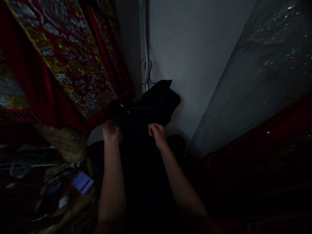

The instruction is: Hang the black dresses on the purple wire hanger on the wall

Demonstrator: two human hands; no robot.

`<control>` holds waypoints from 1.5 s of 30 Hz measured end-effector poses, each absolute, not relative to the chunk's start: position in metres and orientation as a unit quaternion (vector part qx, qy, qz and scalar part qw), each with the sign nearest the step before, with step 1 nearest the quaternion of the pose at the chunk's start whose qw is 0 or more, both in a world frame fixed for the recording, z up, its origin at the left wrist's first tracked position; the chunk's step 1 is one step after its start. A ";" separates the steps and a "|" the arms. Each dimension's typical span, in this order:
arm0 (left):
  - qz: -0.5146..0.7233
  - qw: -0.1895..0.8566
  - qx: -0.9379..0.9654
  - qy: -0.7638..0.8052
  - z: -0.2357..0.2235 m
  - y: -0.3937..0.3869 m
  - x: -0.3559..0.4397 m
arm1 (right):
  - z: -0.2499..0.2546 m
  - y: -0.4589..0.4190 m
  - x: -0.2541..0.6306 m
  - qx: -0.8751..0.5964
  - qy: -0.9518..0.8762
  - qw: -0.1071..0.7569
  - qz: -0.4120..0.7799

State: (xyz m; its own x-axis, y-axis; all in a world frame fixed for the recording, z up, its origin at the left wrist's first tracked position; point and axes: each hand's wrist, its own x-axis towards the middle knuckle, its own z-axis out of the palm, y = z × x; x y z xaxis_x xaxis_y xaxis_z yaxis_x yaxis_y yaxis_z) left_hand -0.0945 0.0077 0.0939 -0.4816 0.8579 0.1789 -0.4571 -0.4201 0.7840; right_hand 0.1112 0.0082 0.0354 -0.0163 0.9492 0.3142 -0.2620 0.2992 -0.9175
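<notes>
A black garment (156, 104) hangs on a thin purple wire hanger (146, 73) in front of the white wall. My left hand (110, 131) is closed on the garment's left edge, just under the hanger's arm. My right hand (157, 131) pinches the dark cloth near the middle of its front. Both forearms reach up from the bottom of the picture. The lower part of the garment is lost in shadow.
Red cloth with gold and silver embroidery (70, 61) hangs at the left. A grey sparkly plastic-covered garment (263, 74) fills the right. A gold mesh piece (65, 143), a phone (83, 182) and clutter lie at lower left.
</notes>
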 end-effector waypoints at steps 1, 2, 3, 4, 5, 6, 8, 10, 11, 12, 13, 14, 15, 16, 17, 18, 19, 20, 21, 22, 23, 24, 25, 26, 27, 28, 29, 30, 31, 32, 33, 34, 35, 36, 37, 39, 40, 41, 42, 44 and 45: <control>0.786 0.452 0.238 0.348 0.081 0.007 -0.087 | 0.039 0.009 0.114 -0.343 -0.505 0.619 0.494; 0.777 0.486 0.190 0.353 0.072 0.007 -0.079 | 0.041 0.011 0.117 -0.355 -0.494 0.620 0.496; 0.764 0.517 0.153 0.354 0.067 0.007 -0.071 | 0.041 0.013 0.121 -0.367 -0.486 0.618 0.498; 0.748 0.552 0.129 0.347 0.065 0.007 -0.063 | 0.040 0.016 0.125 -0.379 -0.480 0.614 0.498; 0.730 0.582 0.126 0.335 0.065 0.006 -0.057 | 0.038 0.018 0.129 -0.393 -0.476 0.610 0.497; 0.716 0.603 0.147 0.318 0.068 0.006 -0.051 | 0.035 0.020 0.133 -0.408 -0.474 0.605 0.493; 0.704 0.621 0.200 0.279 0.077 0.003 -0.043 | 0.028 0.024 0.140 -0.433 -0.481 0.599 0.472; 0.705 0.611 0.257 0.250 0.083 -0.003 -0.034 | 0.024 0.024 0.142 -0.425 -0.512 0.598 0.446; 0.710 0.595 0.287 0.244 0.085 -0.006 -0.028 | 0.024 0.023 0.141 -0.402 -0.536 0.596 0.443; 0.714 0.574 0.317 0.245 0.085 -0.009 -0.022 | 0.025 0.021 0.139 -0.370 -0.561 0.589 0.449; 0.715 0.552 0.347 0.252 0.085 -0.011 -0.015 | 0.026 0.018 0.136 -0.332 -0.583 0.579 0.463; 0.716 0.525 0.377 0.264 0.084 -0.013 -0.009 | 0.028 0.015 0.132 -0.296 -0.602 0.567 0.478; 0.717 0.494 0.406 0.278 0.084 -0.013 -0.003 | 0.030 0.012 0.127 -0.270 -0.616 0.557 0.487; 0.718 0.459 0.433 0.294 0.083 -0.014 0.002 | 0.032 0.009 0.124 -0.257 -0.626 0.553 0.486; 0.718 0.420 0.460 0.311 0.082 -0.013 0.005 | 0.033 0.008 0.121 -0.257 -0.632 0.553 0.479; 0.717 0.377 0.485 0.328 0.081 -0.012 0.006 | 0.035 0.007 0.120 -0.267 -0.636 0.552 0.469; 0.714 0.333 0.511 0.344 0.080 -0.011 0.005 | 0.037 0.007 0.120 -0.284 -0.640 0.546 0.461; 0.706 0.297 0.535 0.357 0.077 -0.010 0.003 | 0.040 0.008 0.122 -0.301 -0.645 0.535 0.455; 0.690 0.278 0.559 0.367 0.073 -0.009 0.000 | 0.044 0.009 0.125 -0.315 -0.653 0.520 0.451; 0.667 0.278 0.582 0.374 0.069 -0.008 -0.005 | 0.051 0.012 0.130 -0.323 -0.665 0.506 0.444; 0.631 0.299 0.606 0.379 0.064 -0.008 -0.009 | 0.059 0.017 0.135 -0.324 -0.678 0.502 0.428; 0.583 0.336 0.631 0.387 0.059 -0.007 -0.015 | 0.068 0.023 0.140 -0.319 -0.687 0.512 0.405; 0.519 0.375 0.657 0.398 0.054 -0.007 -0.020 | 0.078 0.030 0.144 -0.307 -0.690 0.535 0.379; 0.447 0.401 0.684 0.413 0.051 -0.006 -0.026 | 0.088 0.039 0.148 -0.293 -0.684 0.567 0.353; 0.380 0.407 0.709 0.433 0.050 -0.006 -0.032 | 0.096 0.049 0.151 -0.285 -0.668 0.602 0.331; 0.327 0.394 0.731 0.452 0.050 -0.005 -0.038 | 0.104 0.060 0.154 -0.286 -0.645 0.634 0.317; 0.295 0.367 0.748 0.467 0.052 -0.004 -0.045 | 0.108 0.072 0.155 -0.299 -0.621 0.653 0.315; 0.284 0.336 0.762 0.474 0.056 -0.003 -0.052 | 0.111 0.083 0.156 -0.322 -0.604 0.652 0.327; 0.286 0.310 0.775 0.471 0.060 -0.002 -0.059 | 0.111 0.094 0.157 -0.351 -0.594 0.636 0.346; 0.294 0.290 0.785 0.461 0.065 0.000 -0.067 | 0.110 0.102 0.159 -0.377 -0.592 0.610 0.367; 0.304 0.277 0.795 0.446 0.068 0.002 -0.076 | 0.107 0.109 0.162 -0.399 -0.596 0.582 0.383; 0.319 0.264 0.801 0.432 0.071 0.004 -0.085 | 0.105 0.114 0.166 -0.416 -0.605 0.557 0.388; 0.340 0.249 0.802 0.422 0.073 0.007 -0.095 | 0.102 0.116 0.173 -0.428 -0.617 0.542 0.376; 0.363 0.234 0.798 0.421 0.074 0.008 -0.104 | 0.101 0.116 0.180 -0.439 -0.626 0.538 0.354; 0.381 0.222 0.787 0.432 0.075 0.010 -0.113 | 0.100 0.115 0.190 -0.449 -0.633 0.539 0.328; 0.376 0.218 0.759 0.485 0.079 0.010 -0.129 | 0.103 0.109 0.209 -0.464 -0.642 0.539 0.286; 0.356 0.222 0.747 0.516 0.084 0.010 -0.134 | 0.105 0.105 0.217 -0.468 -0.643 0.540 0.276; 0.331 0.224 0.740 0.541 0.092 0.010 -0.138 | 0.108 0.102 0.225 -0.471 -0.643 0.540 0.270; 0.314 0.218 0.740 0.554 0.101 0.009 -0.139 | 0.111 0.099 0.230 -0.473 -0.645 0.539 0.265; 0.321 0.173 0.757 0.543 0.126 0.007 -0.139 | 0.116 0.095 0.236 -0.474 -0.646 0.544 0.250; 0.339 0.138 0.768 0.526 0.141 0.007 -0.136 | 0.117 0.093 0.237 -0.475 -0.644 0.548 0.244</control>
